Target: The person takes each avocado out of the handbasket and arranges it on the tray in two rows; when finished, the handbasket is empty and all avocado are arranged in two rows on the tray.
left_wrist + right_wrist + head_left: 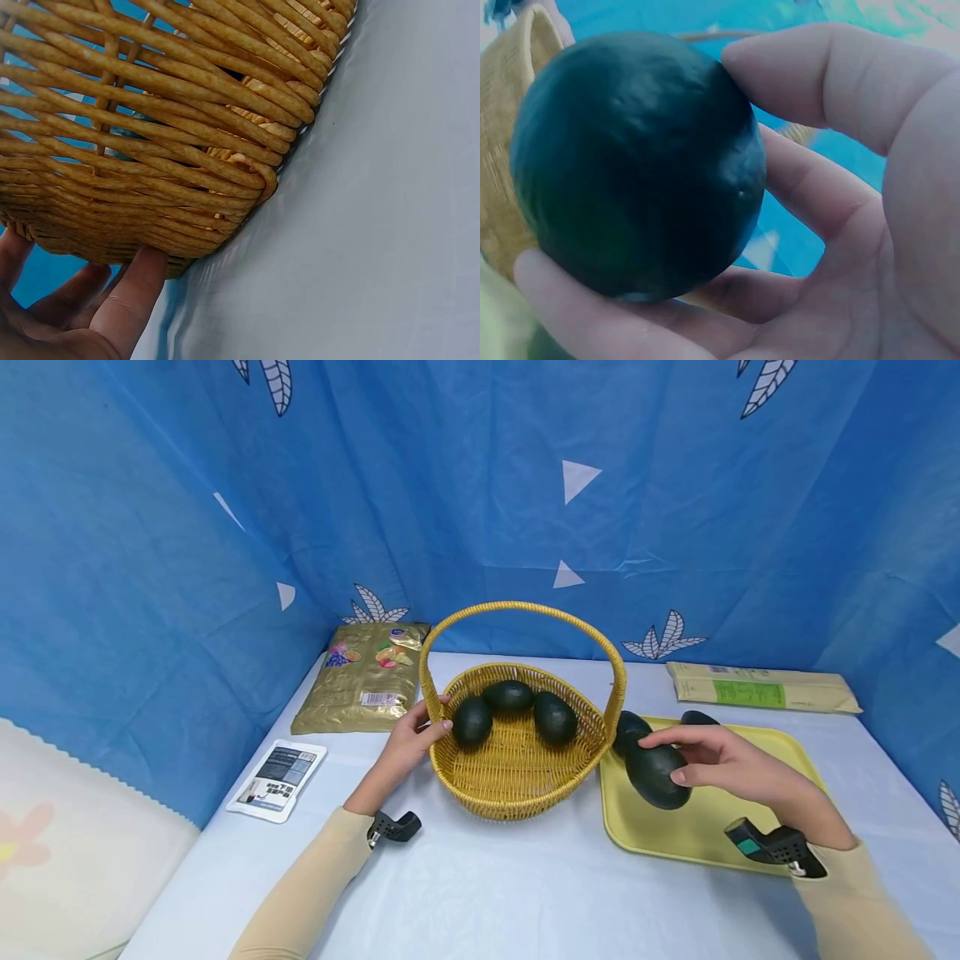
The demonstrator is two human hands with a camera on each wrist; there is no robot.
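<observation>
Now I'm holding a dark green avocado (657, 772) in my right hand (731, 764), fingers and thumb curled around it, just above the yellow tray (780, 752) beside the basket (517, 777); its skin is looking smooth, dull and nearly black. My left hand (408, 745) is resting on the basket's rim, thumb over the edge, steadying it. Three more avocados are lying inside. Everything is sitting on a pale table (480, 893) walled by blue curtains (187, 527).
</observation>
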